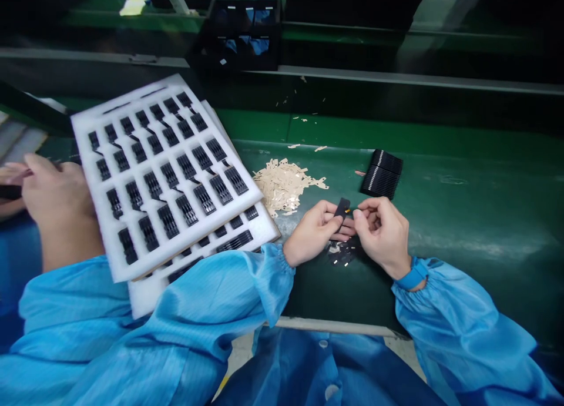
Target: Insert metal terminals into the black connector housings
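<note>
Black strip part (342, 208) with a small yellow tip sits pinched between the person's two bare hands, right of the white foam tray (163, 171) on the green desk (476, 200). The left hand (312, 232) clenches the strip's lower end in curled fingers. The right hand (381, 235), with a blue wrist strap (412, 275) above it, closes on the yellow-tipped end. Both forearms wear shiny blue striped sleeves (453, 318). Directly under the hands, right of the tray, lies a small heap of black pieces with pale flecks (342, 252). Just beside the tray's right corner spreads a loose pile of beige paper strips (286, 185). Further right of the tray, well apart from it, stands a neat stack of black ribbed parts (381, 174). The tray holds rows of black parts in cut slots and rests on a second white foam tray (207, 265). At the tray's left edge, a co-worker's hand (57, 200) touches the foam.
</note>
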A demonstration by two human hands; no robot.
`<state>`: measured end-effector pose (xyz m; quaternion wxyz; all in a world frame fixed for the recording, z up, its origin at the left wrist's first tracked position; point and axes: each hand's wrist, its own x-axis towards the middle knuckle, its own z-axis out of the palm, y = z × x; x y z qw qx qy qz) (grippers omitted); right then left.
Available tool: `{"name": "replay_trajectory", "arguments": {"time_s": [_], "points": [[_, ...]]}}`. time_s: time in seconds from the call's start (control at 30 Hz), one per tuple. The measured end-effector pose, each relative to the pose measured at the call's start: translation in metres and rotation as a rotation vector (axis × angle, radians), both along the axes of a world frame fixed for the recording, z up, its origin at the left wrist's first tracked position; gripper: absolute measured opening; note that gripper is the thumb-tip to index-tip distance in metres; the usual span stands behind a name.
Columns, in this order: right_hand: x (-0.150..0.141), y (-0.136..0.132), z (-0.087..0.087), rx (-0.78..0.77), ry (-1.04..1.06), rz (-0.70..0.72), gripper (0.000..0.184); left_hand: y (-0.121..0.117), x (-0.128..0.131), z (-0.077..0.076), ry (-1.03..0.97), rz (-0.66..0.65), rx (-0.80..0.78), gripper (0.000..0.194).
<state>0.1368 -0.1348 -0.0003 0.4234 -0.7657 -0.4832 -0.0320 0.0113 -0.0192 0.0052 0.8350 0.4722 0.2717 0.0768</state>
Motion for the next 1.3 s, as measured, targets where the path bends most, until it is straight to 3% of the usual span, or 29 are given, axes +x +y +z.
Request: {"name": "replay_trajectory", "arguments": {"time_s": [0.1,0.3,0.4,0.57,0.7,0.93,1.3], "points": [[-0.001,0.0,0.002,0.056,0.077,-0.035,0.004,0.001,-0.001,0.001,-0.016,0.013,0.018,0.021],[-0.003,0.0,0.003,0.05,0.096,0.039,0.006,0.0,-0.003,-0.001,-0.121,0.07,0.174,0.026],[-0.003,0.0,0.002,0.015,0.107,0.074,0.003,-0.003,-0.003,-0.006,-0.071,0.058,0.27,0.022],[-0.004,0.001,0.0,-0.01,0.062,0.155,0.014,-0.006,-0.003,-0.014,0.054,0.009,0.334,0.016],[-0.006,0.001,0.001,-0.021,0.075,0.129,0.012,-0.008,-0.005,-0.016,0.082,0.002,0.36,0.015],[-0.01,0.004,0.0,-0.032,0.358,0.064,0.008,-0.012,-0.006,-0.011,0.032,0.027,0.4,0.016],[-0.009,0.005,0.001,-0.033,0.542,0.086,0.007,-0.012,-0.009,-0.009,0.008,0.043,0.594,0.012]]}}
